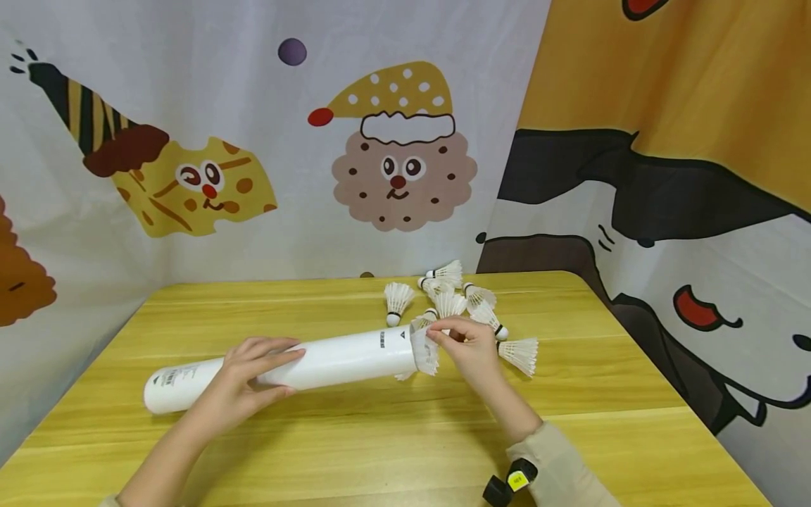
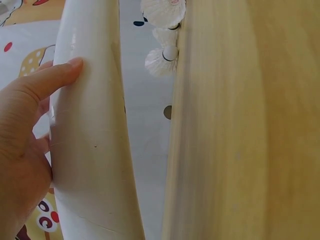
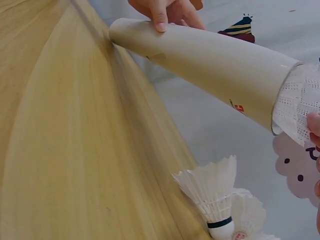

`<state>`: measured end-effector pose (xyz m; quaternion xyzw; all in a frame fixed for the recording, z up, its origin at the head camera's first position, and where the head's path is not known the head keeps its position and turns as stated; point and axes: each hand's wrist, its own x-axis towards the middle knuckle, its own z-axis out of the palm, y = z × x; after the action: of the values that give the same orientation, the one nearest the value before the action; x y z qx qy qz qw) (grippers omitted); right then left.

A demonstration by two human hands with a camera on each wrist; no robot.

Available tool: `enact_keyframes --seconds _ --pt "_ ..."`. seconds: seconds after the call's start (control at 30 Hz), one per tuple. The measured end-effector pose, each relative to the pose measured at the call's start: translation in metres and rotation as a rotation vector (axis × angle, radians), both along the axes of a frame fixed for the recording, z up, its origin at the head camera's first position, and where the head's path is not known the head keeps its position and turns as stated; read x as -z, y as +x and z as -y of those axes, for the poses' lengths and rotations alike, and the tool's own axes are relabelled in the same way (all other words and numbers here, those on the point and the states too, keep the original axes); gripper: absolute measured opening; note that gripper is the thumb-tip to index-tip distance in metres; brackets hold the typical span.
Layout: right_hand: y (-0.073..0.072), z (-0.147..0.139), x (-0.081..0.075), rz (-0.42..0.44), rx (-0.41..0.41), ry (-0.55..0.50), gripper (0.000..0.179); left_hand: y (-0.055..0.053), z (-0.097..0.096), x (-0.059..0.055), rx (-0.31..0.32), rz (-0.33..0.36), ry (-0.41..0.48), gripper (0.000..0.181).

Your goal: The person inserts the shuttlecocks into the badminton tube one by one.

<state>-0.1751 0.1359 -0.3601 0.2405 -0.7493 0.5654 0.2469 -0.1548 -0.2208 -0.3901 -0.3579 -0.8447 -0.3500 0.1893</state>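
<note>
A long white shuttlecock tube (image 1: 355, 359) lies slanting across the view, its right end open and close over the table. My left hand (image 1: 243, 377) grips it around the middle, and in the left wrist view the thumb (image 2: 67, 74) lies along its wall. From the open end sticks a white perforated paper sheet (image 3: 297, 100). My right hand (image 1: 469, 348) pinches that sheet's edge between thumb and forefinger. Beside this hand, several white feather shuttlecocks (image 1: 448, 304) are heaped, one partly hidden behind the tube's mouth.
The wooden table (image 1: 355, 451) carries everything. One shuttlecock (image 1: 398, 301) stands apart, left of the heap, and another (image 1: 518, 355) lies right of my right hand. A cartoon-printed curtain (image 1: 253, 91) hangs behind the table.
</note>
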Motion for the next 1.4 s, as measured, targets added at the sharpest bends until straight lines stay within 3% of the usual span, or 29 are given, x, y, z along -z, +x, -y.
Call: enact_keyframes --seconds 0.3,0.6,0.9,1.17,1.4 --pt "0.005 0.010 0.004 0.030 -0.030 0.006 0.009 0.000 -0.003 0.000 0.024 -0.066 0.022 0.068" --pt "0.009 0.016 0.006 0.045 0.001 0.006 0.009 0.000 -0.003 0.001 0.031 -0.041 0.023 0.068" --pt "0.012 0.021 0.008 0.098 -0.008 -0.032 0.012 -0.001 -0.004 0.002 0.048 -0.059 0.018 0.070" --pt "0.013 0.023 0.010 0.096 -0.044 -0.019 0.016 0.001 -0.004 0.001 0.046 -0.031 0.006 0.068" --pt "0.013 0.022 0.009 0.087 0.005 0.004 0.014 0.001 -0.005 0.000 0.048 -0.050 0.007 0.067"
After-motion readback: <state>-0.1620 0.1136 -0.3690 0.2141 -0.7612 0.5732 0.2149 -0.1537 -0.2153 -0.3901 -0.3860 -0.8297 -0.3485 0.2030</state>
